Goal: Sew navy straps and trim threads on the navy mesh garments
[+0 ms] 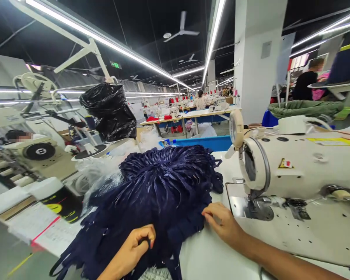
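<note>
A big heap of navy garment pieces with thin straps and small shiny fittings (163,175) lies on the white sewing table (205,252), its folded layers fanned side by side. Over the heap's near part, my left hand (137,243) is closed, its fingers curled round some of the navy fabric. My right hand (221,221) pinches the fabric's edge at the heap's right side, thumb against fingers. To the right of that hand stands a cream sewing machine (297,163). Its metal needle plate (249,208) is just beyond my right hand, and neither hand touches it.
A black plastic bag (109,111) hangs from a stand behind the heap at left. Clear plastic wrap (102,186) and a black-and-yellow package (62,204) lie on the left. Another machine (41,151) stands farther left, with a person behind it. A white pillar (256,58) rises behind.
</note>
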`<state>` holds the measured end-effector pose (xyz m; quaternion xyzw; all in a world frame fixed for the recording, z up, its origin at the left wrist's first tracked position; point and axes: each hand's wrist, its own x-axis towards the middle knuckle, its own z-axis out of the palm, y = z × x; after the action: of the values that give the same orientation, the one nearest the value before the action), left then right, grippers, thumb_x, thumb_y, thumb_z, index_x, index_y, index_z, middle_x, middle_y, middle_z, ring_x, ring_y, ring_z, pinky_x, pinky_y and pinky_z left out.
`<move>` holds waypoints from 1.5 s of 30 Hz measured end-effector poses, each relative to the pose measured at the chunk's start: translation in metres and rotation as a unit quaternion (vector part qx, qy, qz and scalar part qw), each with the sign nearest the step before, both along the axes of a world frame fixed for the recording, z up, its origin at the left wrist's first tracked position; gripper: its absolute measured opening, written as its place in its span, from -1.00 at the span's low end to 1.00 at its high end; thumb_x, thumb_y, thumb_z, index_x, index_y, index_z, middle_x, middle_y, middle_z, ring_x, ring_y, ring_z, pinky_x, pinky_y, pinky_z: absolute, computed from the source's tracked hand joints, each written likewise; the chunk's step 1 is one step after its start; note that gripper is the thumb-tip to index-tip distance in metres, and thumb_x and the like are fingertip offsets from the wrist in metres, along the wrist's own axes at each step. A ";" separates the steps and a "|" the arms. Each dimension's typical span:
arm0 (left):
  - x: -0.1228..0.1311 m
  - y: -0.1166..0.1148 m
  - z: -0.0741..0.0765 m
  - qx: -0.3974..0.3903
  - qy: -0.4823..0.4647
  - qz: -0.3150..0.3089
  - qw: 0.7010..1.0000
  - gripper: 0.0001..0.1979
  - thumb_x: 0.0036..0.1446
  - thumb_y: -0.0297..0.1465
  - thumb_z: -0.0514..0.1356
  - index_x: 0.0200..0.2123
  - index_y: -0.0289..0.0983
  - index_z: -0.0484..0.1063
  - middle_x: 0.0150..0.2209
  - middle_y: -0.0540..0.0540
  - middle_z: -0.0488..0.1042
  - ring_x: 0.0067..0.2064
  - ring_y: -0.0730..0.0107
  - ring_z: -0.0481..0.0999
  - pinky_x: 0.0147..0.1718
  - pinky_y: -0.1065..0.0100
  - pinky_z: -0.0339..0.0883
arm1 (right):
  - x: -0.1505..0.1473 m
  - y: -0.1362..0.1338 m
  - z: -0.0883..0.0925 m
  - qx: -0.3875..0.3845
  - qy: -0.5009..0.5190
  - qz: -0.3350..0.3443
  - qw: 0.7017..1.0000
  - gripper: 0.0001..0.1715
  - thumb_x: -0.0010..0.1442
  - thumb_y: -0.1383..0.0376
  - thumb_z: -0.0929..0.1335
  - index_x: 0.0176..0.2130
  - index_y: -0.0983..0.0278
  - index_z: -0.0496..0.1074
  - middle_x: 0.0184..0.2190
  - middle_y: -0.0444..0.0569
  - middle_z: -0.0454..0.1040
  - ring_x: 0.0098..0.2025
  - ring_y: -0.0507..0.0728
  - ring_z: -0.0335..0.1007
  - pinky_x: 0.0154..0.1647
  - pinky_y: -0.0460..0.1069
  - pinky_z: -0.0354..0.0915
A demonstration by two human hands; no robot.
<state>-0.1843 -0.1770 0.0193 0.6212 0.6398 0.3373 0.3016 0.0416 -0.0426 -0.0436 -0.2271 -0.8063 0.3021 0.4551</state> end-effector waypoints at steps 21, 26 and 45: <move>0.037 -0.031 -0.012 0.080 0.244 0.003 0.966 -0.78 -0.01 -0.49 0.02 -0.64 -0.24 0.07 -0.55 0.01 0.24 -0.44 0.41 0.18 -0.40 0.35 0.08 | 0.007 -0.005 0.004 0.201 -0.091 0.084 0.972 -0.70 0.08 0.42 0.22 -0.15 0.28 0.33 -0.28 0.05 0.39 -0.19 0.20 0.24 -0.15 0.17 0.19; 0.041 -0.031 -0.010 0.085 0.296 -0.014 0.951 -0.79 -0.01 -0.51 0.01 -0.65 -0.25 0.08 -0.56 0.04 0.23 -0.47 0.45 0.18 -0.37 0.34 0.08 | 0.007 -0.007 0.007 0.196 -0.085 0.092 0.973 -0.77 0.05 0.44 0.22 -0.24 0.28 0.33 -0.34 0.03 0.35 -0.26 0.18 0.22 -0.23 0.13 0.20; 0.021 -0.019 -0.025 0.163 0.300 0.101 0.934 -0.74 0.02 -0.44 0.02 -0.68 -0.22 0.07 -0.63 0.06 0.22 -0.55 0.47 0.27 -0.51 0.44 0.16 | 0.009 -0.006 0.006 0.122 -0.096 0.122 0.980 -0.42 -0.04 0.44 0.27 0.02 0.31 0.15 -0.30 -0.02 0.36 -0.28 0.14 0.26 -0.24 0.04 0.22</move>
<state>-0.1633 -0.1965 -0.0053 0.6659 0.6963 0.2640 -0.0457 0.0511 -0.0487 -0.0372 -0.0978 -0.8987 0.2318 0.3593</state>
